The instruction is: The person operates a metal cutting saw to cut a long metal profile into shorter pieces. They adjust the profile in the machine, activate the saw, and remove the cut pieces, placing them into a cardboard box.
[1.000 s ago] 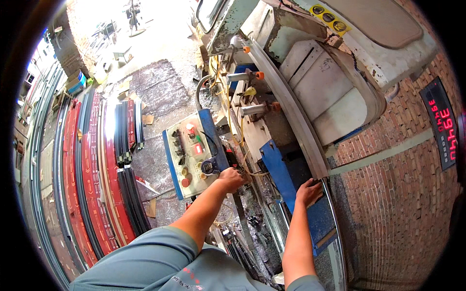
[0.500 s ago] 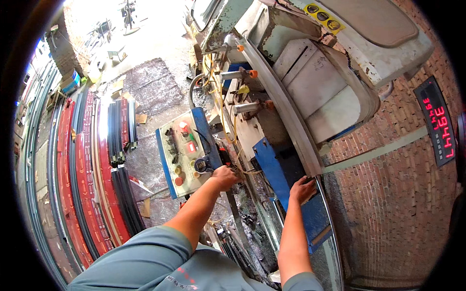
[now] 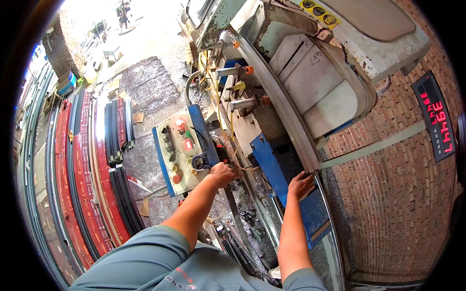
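My left hand (image 3: 224, 175) is closed beside the lower right corner of a cream control box (image 3: 182, 145) with a blue edge. Its fingertips curl out of sight, so what they grip is hidden. My right hand (image 3: 301, 185) lies with fingers stretched at the near end of a long grey metal profile (image 3: 284, 104), over a blue machine plate (image 3: 313, 213). The profile runs away from me along the machine bed, next to several metal clamp cylinders (image 3: 242, 104) with orange tips.
A large worn pale machine housing (image 3: 323, 87) stands right of the profile. A red-digit display (image 3: 434, 116) hangs by the brick wall (image 3: 388, 203). On the left lie long stacked profiles (image 3: 82, 189), some wrapped in red. Shavings litter the floor near a dark mat (image 3: 150, 80).
The whole view has shifted slightly. My right fingers are a little straighter at the profile's end. My left hand stays beside the control box.
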`<control>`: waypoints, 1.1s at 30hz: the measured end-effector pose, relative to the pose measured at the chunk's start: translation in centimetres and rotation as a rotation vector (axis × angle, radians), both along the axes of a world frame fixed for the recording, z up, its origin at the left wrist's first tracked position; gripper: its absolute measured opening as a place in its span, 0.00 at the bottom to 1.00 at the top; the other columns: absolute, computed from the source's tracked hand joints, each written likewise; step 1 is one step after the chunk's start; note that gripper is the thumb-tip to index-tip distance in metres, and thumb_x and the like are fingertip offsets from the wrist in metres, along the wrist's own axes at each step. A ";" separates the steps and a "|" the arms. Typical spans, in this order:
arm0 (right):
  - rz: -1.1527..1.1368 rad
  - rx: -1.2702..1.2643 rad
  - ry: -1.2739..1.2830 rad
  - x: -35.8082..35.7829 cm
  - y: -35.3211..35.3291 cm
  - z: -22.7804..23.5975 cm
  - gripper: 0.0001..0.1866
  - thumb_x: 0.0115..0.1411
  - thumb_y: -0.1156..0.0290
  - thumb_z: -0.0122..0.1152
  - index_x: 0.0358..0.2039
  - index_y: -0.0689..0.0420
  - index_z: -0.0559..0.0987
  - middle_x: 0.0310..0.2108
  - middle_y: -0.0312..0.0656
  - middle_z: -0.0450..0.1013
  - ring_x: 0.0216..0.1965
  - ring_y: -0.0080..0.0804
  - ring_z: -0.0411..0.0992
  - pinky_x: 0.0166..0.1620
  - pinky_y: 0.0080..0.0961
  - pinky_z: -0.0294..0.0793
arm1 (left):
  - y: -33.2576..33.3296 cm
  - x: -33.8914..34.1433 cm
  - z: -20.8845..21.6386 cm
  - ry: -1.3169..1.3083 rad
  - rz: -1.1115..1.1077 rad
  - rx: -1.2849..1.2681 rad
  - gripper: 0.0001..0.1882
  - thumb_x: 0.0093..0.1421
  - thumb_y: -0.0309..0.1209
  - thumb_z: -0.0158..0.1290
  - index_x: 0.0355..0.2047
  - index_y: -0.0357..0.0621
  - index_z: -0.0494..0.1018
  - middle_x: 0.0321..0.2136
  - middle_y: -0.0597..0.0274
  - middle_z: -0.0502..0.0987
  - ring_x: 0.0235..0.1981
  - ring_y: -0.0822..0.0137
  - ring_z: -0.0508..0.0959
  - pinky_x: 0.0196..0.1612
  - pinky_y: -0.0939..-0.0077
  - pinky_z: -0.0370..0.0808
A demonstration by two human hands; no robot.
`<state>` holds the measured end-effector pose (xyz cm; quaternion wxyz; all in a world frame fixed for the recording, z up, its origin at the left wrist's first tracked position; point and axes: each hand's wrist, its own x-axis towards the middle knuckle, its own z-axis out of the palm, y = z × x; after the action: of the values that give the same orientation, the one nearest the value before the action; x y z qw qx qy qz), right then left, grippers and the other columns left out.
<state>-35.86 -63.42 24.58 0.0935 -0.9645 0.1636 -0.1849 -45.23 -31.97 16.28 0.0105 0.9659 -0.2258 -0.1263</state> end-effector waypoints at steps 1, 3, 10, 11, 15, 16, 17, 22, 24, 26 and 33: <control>0.001 -0.022 -0.014 0.1 -0.5 -0.3 0.33 0.74 0.51 0.38 0.67 0.65 0.61 0.64 0.57 0.62 0.61 0.54 0.62 0.63 0.47 0.66 | -0.2 0.0 0.2 -0.014 -0.002 -0.015 0.08 0.53 0.35 0.56 0.32 0.55 0.81 0.35 0.65 0.83 0.44 0.62 0.81 0.45 0.66 0.77; 0.003 -0.050 -0.025 0.5 -1.0 -0.7 0.32 0.74 0.52 0.38 0.67 0.65 0.61 0.64 0.57 0.62 0.61 0.54 0.63 0.62 0.47 0.67 | -0.3 0.0 0.5 -0.013 -0.003 -0.013 0.07 0.52 0.35 0.56 0.32 0.55 0.81 0.35 0.65 0.83 0.44 0.62 0.81 0.45 0.66 0.77; -0.023 -0.011 0.008 0.4 -0.8 -0.7 0.32 0.74 0.51 0.38 0.66 0.66 0.62 0.65 0.55 0.61 0.62 0.53 0.62 0.63 0.47 0.66 | -0.2 -0.6 3.1 -0.076 -0.015 -0.049 0.08 0.52 0.35 0.56 0.33 0.55 0.81 0.35 0.64 0.83 0.44 0.62 0.81 0.45 0.66 0.76; -0.025 -0.012 0.019 0.3 -0.5 -0.5 0.32 0.74 0.51 0.38 0.66 0.66 0.62 0.65 0.54 0.61 0.62 0.53 0.62 0.63 0.47 0.65 | -0.1 -0.6 3.1 -0.070 -0.014 -0.045 0.08 0.52 0.35 0.56 0.33 0.55 0.81 0.35 0.65 0.83 0.44 0.62 0.81 0.45 0.66 0.76; -0.028 -0.017 0.014 0.4 -0.6 -0.6 0.32 0.74 0.51 0.38 0.66 0.66 0.62 0.66 0.55 0.61 0.62 0.53 0.62 0.63 0.46 0.65 | -0.1 -0.3 2.4 -0.021 -0.018 -0.016 0.09 0.52 0.35 0.57 0.34 0.55 0.81 0.36 0.65 0.83 0.45 0.62 0.81 0.46 0.66 0.76; -0.025 -0.025 0.010 0.6 -0.7 -0.8 0.32 0.74 0.51 0.38 0.66 0.65 0.61 0.65 0.55 0.61 0.62 0.53 0.62 0.63 0.46 0.65 | -0.1 0.0 1.7 0.001 -0.017 -0.001 0.09 0.51 0.35 0.57 0.34 0.55 0.81 0.36 0.65 0.83 0.45 0.62 0.81 0.46 0.66 0.76; -0.021 -0.034 0.006 0.8 -0.8 -0.9 0.32 0.74 0.51 0.37 0.67 0.65 0.61 0.65 0.55 0.61 0.61 0.53 0.62 0.63 0.46 0.65 | -0.1 0.2 1.1 0.023 -0.016 0.014 0.09 0.51 0.35 0.57 0.34 0.55 0.81 0.36 0.65 0.83 0.45 0.62 0.81 0.46 0.66 0.76; -0.021 -0.044 -0.020 0.6 -1.3 -1.3 0.32 0.74 0.52 0.38 0.67 0.65 0.61 0.64 0.55 0.62 0.60 0.53 0.63 0.61 0.47 0.66 | -0.6 -0.2 2.5 0.009 0.005 0.009 0.08 0.51 0.35 0.57 0.33 0.56 0.82 0.38 0.66 0.82 0.46 0.62 0.81 0.46 0.66 0.76; -0.012 -0.034 -0.027 0.3 -1.2 -1.3 0.32 0.74 0.52 0.38 0.67 0.65 0.61 0.64 0.55 0.62 0.59 0.53 0.63 0.61 0.48 0.67 | -0.5 -0.1 2.4 0.011 -0.010 0.025 0.07 0.51 0.35 0.57 0.31 0.56 0.82 0.37 0.66 0.82 0.46 0.62 0.81 0.46 0.66 0.76; 0.005 0.001 0.009 0.3 -0.2 -0.6 0.32 0.74 0.52 0.38 0.67 0.65 0.61 0.64 0.56 0.62 0.59 0.54 0.63 0.60 0.48 0.68 | 0.0 -0.2 1.2 0.013 -0.012 0.037 0.07 0.52 0.35 0.57 0.30 0.56 0.82 0.37 0.66 0.82 0.45 0.62 0.81 0.45 0.66 0.76; -0.027 -0.057 0.006 0.6 -0.8 -1.1 0.33 0.73 0.51 0.38 0.66 0.67 0.62 0.62 0.58 0.64 0.59 0.55 0.64 0.60 0.48 0.68 | -0.4 0.2 0.9 0.018 -0.001 0.019 0.07 0.52 0.35 0.56 0.30 0.55 0.82 0.35 0.66 0.83 0.45 0.62 0.81 0.43 0.65 0.77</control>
<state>-35.29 -64.27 23.51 0.0630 -0.9651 0.1715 -0.1876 -45.01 -32.39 17.13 0.0034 0.9646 -0.2252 -0.1373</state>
